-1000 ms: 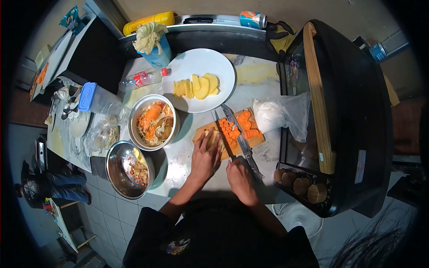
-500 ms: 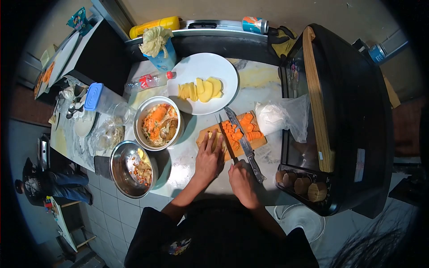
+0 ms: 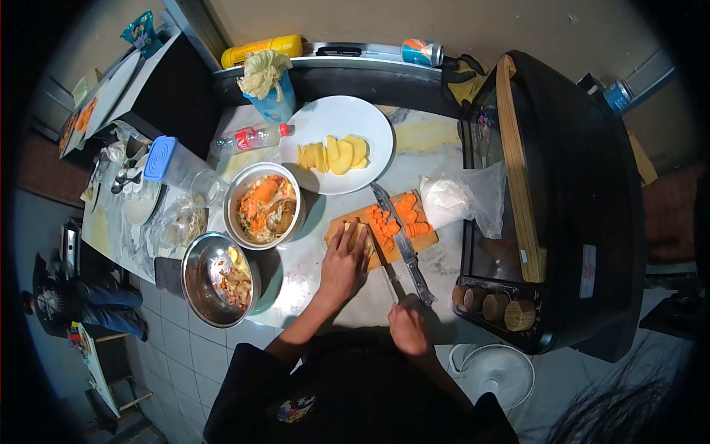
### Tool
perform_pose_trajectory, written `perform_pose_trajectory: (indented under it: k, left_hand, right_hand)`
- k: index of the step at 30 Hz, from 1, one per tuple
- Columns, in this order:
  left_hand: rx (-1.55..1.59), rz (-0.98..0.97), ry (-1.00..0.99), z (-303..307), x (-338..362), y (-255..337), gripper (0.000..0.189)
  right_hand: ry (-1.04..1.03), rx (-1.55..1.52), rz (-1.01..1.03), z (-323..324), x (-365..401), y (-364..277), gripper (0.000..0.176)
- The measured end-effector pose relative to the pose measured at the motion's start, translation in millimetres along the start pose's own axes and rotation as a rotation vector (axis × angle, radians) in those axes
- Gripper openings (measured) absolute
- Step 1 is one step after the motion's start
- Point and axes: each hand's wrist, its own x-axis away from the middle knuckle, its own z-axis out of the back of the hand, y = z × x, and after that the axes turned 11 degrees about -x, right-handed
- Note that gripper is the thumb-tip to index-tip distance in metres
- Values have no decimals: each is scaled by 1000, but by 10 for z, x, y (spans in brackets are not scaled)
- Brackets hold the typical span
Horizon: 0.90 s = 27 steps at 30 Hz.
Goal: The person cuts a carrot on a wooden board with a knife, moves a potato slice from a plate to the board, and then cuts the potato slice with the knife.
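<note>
My left hand (image 3: 343, 263) lies flat on the near left part of a wooden cutting board (image 3: 347, 222), pressing a pale vegetable piece (image 3: 356, 235) under its fingers. My right hand (image 3: 409, 325) is shut on the handle of a knife (image 3: 384, 260) whose blade rests on the board beside the left fingers. A second, larger knife (image 3: 399, 238) lies loose across the board. Cut orange carrot pieces (image 3: 396, 217) are piled on the board's far right.
A white plate (image 3: 333, 120) with yellow slices stands behind the board. A white bowl (image 3: 265, 209) of peelings and a steel bowl (image 3: 211, 277) sit left. A plastic bag (image 3: 458, 198) and a black oven (image 3: 562, 200) are right. Bottles line the back.
My right hand has drawn the knife back toward me, off the middle of the board. The left hand stays on the vegetable piece. The view has shifted slightly.
</note>
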Motion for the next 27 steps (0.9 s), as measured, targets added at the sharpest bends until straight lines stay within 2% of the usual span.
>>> perform_pose_trajectory:
  k: [2,4,5,14,16,27]
  left_hand:
    - [2,-8,0,-3,-2,-20,43]
    - [-12,-18,13,-42,10,-34,43]
    - [-10,-20,16,-39,12,-30,43]
    - [29,11,-1,-22,24,-19,43]
    - [27,0,-16,-22,21,-33,44]
    - [19,-39,-17,16,34,-59,46]
  right_hand:
    - [-29,2,-5,-12,60,38,29]
    - [175,25,61,-65,100,79,32]
    - [178,27,62,-88,98,112,32]
    - [153,8,99,-97,-94,-11,28]
    - [47,-30,72,-73,-214,-48,25]
    - [75,12,135,-10,-323,-221,26]
